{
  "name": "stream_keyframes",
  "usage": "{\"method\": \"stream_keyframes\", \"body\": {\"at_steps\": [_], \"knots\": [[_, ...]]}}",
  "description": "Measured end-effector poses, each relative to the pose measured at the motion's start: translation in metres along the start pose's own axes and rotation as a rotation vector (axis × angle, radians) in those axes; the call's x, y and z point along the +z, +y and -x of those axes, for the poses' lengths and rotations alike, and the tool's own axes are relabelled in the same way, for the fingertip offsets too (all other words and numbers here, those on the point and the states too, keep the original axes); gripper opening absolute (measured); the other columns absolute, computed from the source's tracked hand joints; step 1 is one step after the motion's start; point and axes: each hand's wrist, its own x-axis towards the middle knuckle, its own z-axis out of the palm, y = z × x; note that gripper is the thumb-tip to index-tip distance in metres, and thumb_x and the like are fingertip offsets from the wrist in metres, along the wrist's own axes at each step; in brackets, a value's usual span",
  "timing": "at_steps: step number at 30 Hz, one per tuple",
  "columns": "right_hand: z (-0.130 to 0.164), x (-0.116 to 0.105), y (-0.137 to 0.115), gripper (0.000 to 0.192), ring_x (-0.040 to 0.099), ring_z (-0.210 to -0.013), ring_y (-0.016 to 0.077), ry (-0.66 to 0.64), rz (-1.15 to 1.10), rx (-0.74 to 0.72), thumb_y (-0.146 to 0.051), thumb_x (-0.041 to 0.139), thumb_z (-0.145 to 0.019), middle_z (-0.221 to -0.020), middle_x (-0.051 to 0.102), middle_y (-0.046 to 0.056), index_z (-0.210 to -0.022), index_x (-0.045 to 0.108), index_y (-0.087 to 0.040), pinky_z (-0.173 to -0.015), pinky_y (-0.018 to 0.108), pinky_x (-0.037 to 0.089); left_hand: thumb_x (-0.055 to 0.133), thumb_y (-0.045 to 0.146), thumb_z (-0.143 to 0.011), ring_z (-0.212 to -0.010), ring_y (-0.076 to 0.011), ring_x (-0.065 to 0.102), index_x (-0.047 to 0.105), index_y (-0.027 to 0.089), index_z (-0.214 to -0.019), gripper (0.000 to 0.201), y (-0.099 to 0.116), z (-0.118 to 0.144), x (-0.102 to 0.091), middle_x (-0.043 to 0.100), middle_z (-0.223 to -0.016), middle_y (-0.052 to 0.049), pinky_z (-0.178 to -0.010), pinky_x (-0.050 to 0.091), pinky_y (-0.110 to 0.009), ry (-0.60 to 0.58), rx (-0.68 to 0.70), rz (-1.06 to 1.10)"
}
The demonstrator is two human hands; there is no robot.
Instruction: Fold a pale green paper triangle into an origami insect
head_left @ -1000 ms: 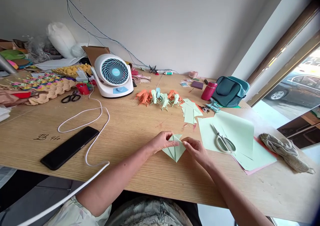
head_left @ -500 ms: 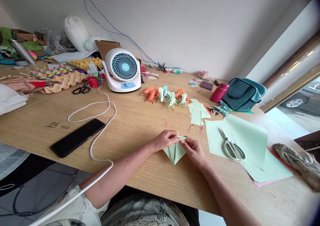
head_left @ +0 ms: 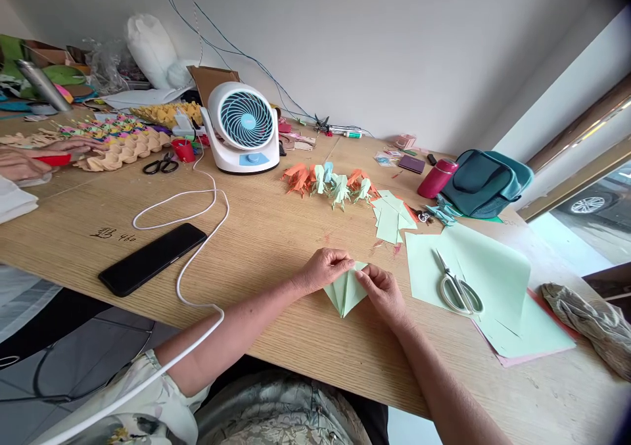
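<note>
Both hands, left hand (head_left: 323,269) and right hand (head_left: 382,288), pinch a half-folded green paper (head_left: 345,292) on the desk (head_left: 276,234), finished figures (head_left: 332,185) lined up beyond.

Left hand (head_left: 323,269): pinches folded green paper (head_left: 346,292) at its upper left.
Right hand (head_left: 382,287): pinches its upper right.
Scissors (head_left: 456,286): at 3 o'clock, on green sheets (head_left: 497,281).

Matt green folded paper (head_left: 346,292) — pale, grained wood table (head_left: 276,234).
</note>
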Motion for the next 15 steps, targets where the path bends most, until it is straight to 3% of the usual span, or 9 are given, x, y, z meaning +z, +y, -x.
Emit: {"method": "stream_keyframes", "body": {"at_steps": [7,10,15], "knots": [[-0.001,0.000,0.005,0.037,0.044,-0.062,0.0123,-0.088,-0.013,0.031,-0.052,0.070,-0.079,-0.068,0.052,-0.002,-0.074,0.058,-0.018,-0.058,0.025,0.037,0.050,0.044,-0.089,-0.062,-0.0105,0.038,0.049,0.016,-0.063,0.039,-0.002,-0.004,-0.003,0.041,-0.061,0.004,-0.061,0.031,-0.024,0.068,-0.054,0.056],[0.000,0.000,0.010,0.034,0.041,-0.059,0.0111,-0.133,-0.030,0.091,-0.047,0.072,-0.079,-0.065,0.049,-0.003,-0.073,0.056,-0.018,-0.055,0.024,0.033,0.052,0.044,-0.088,-0.061,-0.0101,0.038,0.049,0.016,-0.062,0.039,-0.003,-0.004,-0.001,0.041,-0.061,0.004,-0.060,0.031,-0.024,0.064,-0.056,0.124],[0.001,0.002,0.011,0.036,0.032,-0.056,0.0089,-0.105,-0.007,0.101,-0.044,0.075,-0.077,-0.060,0.042,-0.005,-0.066,0.051,-0.018,-0.051,0.023,0.026,0.057,0.048,-0.086,-0.057,-0.0086,0.031,0.043,0.017,-0.060,0.044,-0.006,-0.003,0.002,0.033,-0.059,0.006,-0.055,0.024,-0.024,0.036,-0.074,0.171]]}}
